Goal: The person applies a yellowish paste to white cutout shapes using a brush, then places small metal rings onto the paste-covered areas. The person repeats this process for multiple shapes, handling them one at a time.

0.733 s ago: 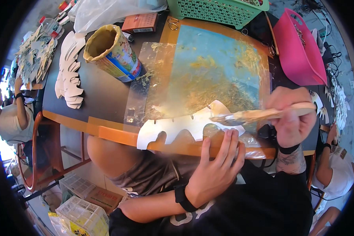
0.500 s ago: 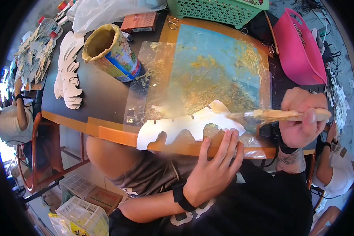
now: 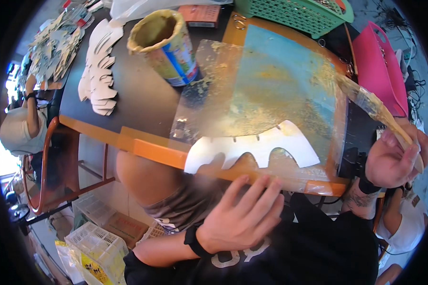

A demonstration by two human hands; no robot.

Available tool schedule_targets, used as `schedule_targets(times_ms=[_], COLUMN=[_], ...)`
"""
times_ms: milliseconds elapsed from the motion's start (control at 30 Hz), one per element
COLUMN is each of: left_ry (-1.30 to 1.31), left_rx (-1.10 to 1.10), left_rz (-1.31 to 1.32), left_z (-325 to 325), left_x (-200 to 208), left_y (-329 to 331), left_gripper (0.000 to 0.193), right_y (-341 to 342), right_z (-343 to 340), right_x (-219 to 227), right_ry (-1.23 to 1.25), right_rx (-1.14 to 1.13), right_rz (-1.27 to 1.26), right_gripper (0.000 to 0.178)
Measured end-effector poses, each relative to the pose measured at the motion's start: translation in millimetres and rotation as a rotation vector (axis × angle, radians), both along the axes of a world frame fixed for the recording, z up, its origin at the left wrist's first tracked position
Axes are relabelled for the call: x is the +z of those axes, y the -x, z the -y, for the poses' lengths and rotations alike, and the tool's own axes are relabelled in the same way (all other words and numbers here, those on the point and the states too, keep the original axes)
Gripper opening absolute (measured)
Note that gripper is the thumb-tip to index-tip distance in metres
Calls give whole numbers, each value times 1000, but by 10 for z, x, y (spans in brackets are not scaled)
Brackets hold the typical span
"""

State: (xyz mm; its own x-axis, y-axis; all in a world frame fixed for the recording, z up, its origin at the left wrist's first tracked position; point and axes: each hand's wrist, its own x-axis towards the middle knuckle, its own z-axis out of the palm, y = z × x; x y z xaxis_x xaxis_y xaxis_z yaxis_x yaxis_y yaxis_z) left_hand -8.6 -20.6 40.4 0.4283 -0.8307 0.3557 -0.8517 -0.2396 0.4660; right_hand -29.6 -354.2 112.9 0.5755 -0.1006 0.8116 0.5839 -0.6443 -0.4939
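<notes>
A white scalloped paper cutout (image 3: 297,142) lies along the table's front edge, arches toward me, over a clear sheet. Just below it my left hand (image 3: 245,216) hovers with its fingers outstretched and holds nothing; its fingertips are close to the table edge. In my right hand (image 3: 395,159) is the wooden handle of a flat brush (image 3: 373,107). The brush's bristles point far left, over the right side of the paste-smeared blue board (image 3: 276,61). A tin can (image 3: 178,61) with a paste-crusted rim stands left of the board.
White slitted cutouts (image 3: 97,76) lie stacked left of the can. A green basket (image 3: 295,14), scissors (image 3: 239,21) and an orange box (image 3: 199,15) are at the back. A pink basket (image 3: 378,66) stands right. People sit at both sides, near a cutout pile (image 3: 54,52).
The brush has swung from the cutout's right end out to the right and farther back. My left hand has come off the cutout toward me. The view has shifted.
</notes>
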Motion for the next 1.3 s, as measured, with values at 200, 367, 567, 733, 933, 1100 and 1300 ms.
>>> schedule_targets(times_ms=[200,367,567,733,933,1100,1300], left_ry=[-138,-172,-189,-200,-237,-246,-242], left_rx=[213,235,141,100,89,102,94], left_rz=[91,84,52,41,76,106,108], left_z=[-295,-476,-614,-622,-628,-643,-634], left_x=[-9,-36,-96,-141,-221,-233,-266], left_y=[-126,-187,-257,-293,-296,-270,-275], left_gripper=[49,54,63,69,72,75,75], right_y=[-85,-144,-132,-231,-420,-328,-423], right_z=[-409,-1061,-1654,-1908,-2019,-1991,-2142], right_x=[81,51,-85,-146,-228,-115,-174], right_ry=[60,-64,-335,-286,92,170,200], right_rx=[13,79,-130,-130,-209,-350,-188], right_rz=[-149,-332,-479,-503,-509,-383,-525], right_gripper=[31,24,12,8,6,7,11])
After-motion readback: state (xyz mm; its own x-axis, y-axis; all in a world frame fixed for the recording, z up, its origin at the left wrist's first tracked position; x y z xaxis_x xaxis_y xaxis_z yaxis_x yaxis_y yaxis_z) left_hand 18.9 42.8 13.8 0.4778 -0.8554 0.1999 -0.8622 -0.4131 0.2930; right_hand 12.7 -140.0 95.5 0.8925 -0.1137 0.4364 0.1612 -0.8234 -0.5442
